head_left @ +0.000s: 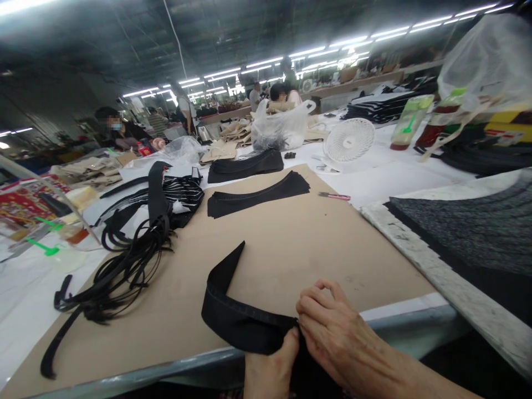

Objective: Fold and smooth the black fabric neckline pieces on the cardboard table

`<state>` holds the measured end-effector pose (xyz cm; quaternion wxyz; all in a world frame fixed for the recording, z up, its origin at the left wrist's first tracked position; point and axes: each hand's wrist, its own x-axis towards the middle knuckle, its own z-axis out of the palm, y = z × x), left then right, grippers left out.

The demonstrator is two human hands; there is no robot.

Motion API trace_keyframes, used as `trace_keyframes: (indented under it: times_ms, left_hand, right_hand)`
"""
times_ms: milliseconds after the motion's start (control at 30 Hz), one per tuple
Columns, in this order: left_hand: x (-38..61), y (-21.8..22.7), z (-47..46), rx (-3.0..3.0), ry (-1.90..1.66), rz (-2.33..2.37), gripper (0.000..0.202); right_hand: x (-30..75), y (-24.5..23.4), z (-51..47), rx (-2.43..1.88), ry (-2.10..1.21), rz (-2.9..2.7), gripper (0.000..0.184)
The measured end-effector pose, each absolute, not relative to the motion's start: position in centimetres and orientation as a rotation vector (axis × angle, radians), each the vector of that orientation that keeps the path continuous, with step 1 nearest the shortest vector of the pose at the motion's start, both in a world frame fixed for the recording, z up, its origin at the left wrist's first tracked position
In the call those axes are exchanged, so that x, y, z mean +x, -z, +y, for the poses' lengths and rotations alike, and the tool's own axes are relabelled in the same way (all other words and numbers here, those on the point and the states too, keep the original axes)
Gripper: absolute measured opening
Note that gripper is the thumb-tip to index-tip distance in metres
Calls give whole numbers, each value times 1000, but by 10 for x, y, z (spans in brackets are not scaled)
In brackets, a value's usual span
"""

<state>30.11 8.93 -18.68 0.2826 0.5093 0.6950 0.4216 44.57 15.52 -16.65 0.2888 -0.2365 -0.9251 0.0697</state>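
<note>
A long black fabric strip [245, 324] curves over the table's front edge, its far end standing up in a pointed fold. My left hand [272, 360] pinches it at the near end, thumb on top. Close against it, my right hand [332, 327] is closed on the same strip, fingertips at its upper edge. The cloth below the hands is dark, and its lower end cannot be made out. Farther up the brown board lies a stack of curved black fabric pieces [257, 194], with another black stack [247, 166] behind it.
Black straps [124, 260] lie tangled at left, near striped fabric [183, 194]. Pink-handled thread snips [334, 196] rest beyond my hands. A white fan [349, 141] and bottles [411, 122] stand farther back. Dark grey fabric [469, 233] covers a board at right. People work in the background.
</note>
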Motion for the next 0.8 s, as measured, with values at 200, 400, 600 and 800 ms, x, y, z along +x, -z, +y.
trace_keyframes:
  times_ms: [200,400,600,800]
  left_hand:
    - [301,193,87,1199,-1189,1838,16]
    - [301,186,90,1160,-1129,1783,23]
    - [297,172,98,815,-1124,1797,39]
    - [298,169,100,790,-1169,1771,43]
  right_hand:
    - [449,157,156,-738,-331,-2422,22]
    - [453,149,170,-889,-961,-2249,16]
    - [459,154,180,-916,-1358,-2069,14]
    - [461,149,169,-865,-861,-2380,15]
